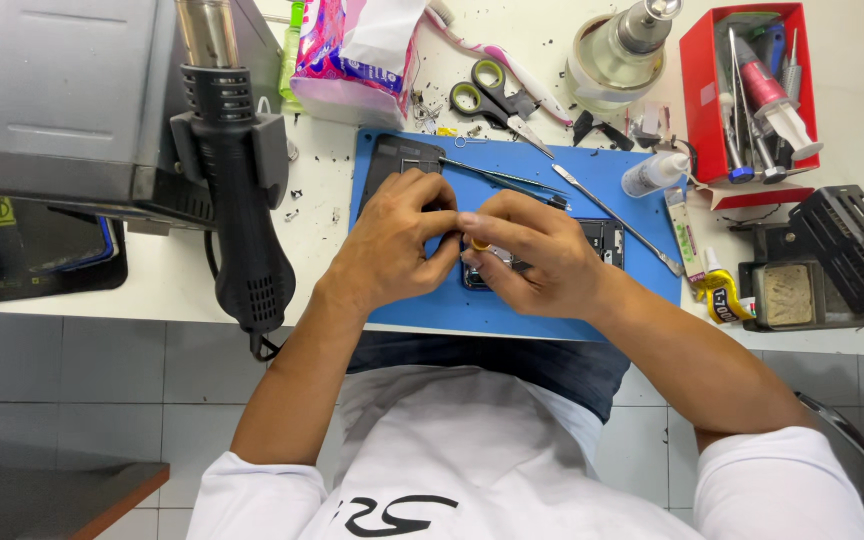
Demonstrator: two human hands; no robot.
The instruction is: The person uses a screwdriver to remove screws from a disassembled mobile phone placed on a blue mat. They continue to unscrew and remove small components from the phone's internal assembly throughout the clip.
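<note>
Both hands meet over a dark opened phone lying on a blue work mat. My left hand curls over the phone's left part, fingertips pressed toward the middle. My right hand pinches a small yellow-orange piece between thumb and forefinger, touching the left fingertips. A second dark phone part lies at the mat's top left, partly under my left hand. Most of the phone is hidden by the hands.
Tweezers and a metal spudger lie on the mat. A hot-air gun hangs on a grey station at left. Scissors, a tissue pack, a red tool tray, a small bottle and glue tubes surround the mat.
</note>
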